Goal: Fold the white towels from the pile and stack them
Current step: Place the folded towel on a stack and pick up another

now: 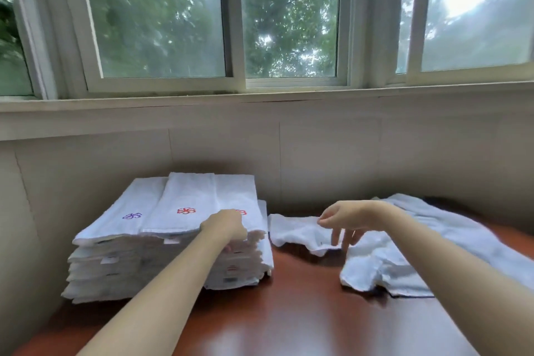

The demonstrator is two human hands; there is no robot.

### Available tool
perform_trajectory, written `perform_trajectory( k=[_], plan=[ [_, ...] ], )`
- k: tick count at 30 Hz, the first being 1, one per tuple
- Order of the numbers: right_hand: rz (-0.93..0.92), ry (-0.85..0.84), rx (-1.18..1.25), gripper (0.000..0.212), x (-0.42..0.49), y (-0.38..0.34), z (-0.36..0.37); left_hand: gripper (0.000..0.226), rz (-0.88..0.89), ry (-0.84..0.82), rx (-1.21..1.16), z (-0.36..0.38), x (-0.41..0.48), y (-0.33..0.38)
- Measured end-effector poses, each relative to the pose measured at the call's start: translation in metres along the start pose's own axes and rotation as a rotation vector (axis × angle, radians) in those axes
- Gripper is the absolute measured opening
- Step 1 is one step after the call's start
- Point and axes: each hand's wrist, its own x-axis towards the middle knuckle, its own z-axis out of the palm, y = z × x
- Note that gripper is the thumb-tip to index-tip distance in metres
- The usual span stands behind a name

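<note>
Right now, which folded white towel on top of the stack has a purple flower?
The leftmost folded white towel; its flower is purple, while the middle towel and right towel show red flowers.

One view, from the person's head, faces forward and slightly down over the table (289,321) toward the wall (318,153) and windows (289,23). It sits close: both forearms enter at the bottom edge, left hand (225,225) at the towel stack (173,211), right hand (344,220) at a loose towel (297,230). The wide lens bows the sill (260,98).
</note>
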Motion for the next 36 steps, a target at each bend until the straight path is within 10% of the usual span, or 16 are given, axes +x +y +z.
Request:
perform_trajectory(
  k=[18,30,36],
  plan=[
    [0.303,0.518,0.285,0.020,-0.058,0.259,-0.029,0.030,0.289,-0.110,-0.035,0.130,0.048,0.218],
    [0.381,0.503,-0.124,0.074,0.010,0.305,0.001,0.055,0.439,-0.213,-0.063,0.215,0.085,0.277],
    [0.495,0.639,-0.428,0.038,0.022,0.307,0.015,0.020,0.491,-0.040,-0.158,0.222,0.092,0.274]
  ],
)
